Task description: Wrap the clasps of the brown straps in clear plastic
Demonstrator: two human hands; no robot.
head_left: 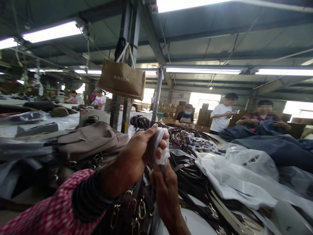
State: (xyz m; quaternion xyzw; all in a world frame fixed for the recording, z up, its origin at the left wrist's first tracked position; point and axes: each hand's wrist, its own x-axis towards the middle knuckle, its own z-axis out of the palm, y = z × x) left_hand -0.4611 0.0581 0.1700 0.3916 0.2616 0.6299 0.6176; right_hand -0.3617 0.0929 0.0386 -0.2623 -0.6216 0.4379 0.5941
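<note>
My left hand is closed around a plastic-wrapped strap bundle, its fingertips curling over the translucent wrapping. Just below, my right hand pinches the lower end of the same bundle, where a dark strip shows between thumb and fingers. What lies inside the wrapping is partly hidden. Beneath both hands spread dark brown straps with gold-coloured metal clasps. A taupe leather bag lies left of my left forearm.
A heap of straps and hardware covers the table ahead. White plastic sheeting and dark blue material lie to the right. A brown tote bag hangs on a metal post. Several people work beyond; cardboard boxes stand behind.
</note>
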